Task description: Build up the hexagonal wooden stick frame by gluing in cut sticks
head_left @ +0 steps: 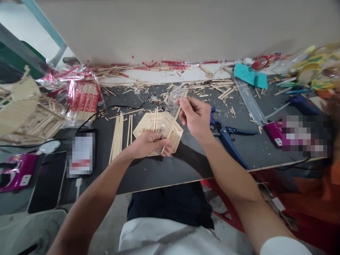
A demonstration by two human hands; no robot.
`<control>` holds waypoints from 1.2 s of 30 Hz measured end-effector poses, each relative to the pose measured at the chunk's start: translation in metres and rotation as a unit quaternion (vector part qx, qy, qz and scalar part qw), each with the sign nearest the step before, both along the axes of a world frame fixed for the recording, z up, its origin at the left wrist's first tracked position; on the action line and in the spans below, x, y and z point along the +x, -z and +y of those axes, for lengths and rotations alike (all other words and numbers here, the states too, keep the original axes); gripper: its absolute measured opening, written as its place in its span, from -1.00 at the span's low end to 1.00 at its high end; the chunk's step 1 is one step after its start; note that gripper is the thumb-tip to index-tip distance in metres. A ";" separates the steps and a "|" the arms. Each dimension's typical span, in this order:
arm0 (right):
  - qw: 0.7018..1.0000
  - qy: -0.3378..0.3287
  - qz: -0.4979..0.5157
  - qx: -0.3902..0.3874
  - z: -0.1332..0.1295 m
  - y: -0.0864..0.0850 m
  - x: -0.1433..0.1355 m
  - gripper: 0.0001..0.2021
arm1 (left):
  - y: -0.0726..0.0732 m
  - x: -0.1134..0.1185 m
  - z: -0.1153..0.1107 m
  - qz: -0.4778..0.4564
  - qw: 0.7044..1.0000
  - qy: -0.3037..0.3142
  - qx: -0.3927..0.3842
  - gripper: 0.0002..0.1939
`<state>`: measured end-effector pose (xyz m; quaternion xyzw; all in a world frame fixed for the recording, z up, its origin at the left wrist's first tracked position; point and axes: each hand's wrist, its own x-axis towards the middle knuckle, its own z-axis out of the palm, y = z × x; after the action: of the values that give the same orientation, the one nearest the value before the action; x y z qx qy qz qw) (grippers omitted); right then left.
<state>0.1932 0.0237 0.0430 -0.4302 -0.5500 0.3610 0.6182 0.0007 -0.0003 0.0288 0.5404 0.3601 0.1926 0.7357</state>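
Between my two hands, a clear plastic ruler (174, 102) with cut-out patterns slants up to the right, and a thin wooden stick (174, 122) lies along it. My left hand (151, 143) grips their lower end, thumb on top. The upper end is pinched by the fingers of my right hand (195, 115). Under them, on the dark table (159, 177), rests a hexagonal piece made of stacked sticks (143, 124), partly covered by my left hand. Several loose sticks (117, 136) lie just left of it.
Blue cutters (228, 138) lie right of my right hand. Phones (47, 182) and a purple box (20, 171) are at left, near stick constructions (20, 113) and bagged sticks (85, 99). Stick scraps (225, 88) cover the back. Another purple box (275, 132) is at right.
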 end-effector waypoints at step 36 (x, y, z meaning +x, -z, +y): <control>0.997 -0.061 0.030 -0.035 0.007 0.006 0.004 -0.52 | 0.012 0.005 -0.003 -0.017 0.999 -0.007 -0.047 -0.73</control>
<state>0.1976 0.0311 0.0369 -0.4067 -0.5432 0.4296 0.5957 0.0060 -0.0030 0.0166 0.4996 0.3601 0.1900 0.7646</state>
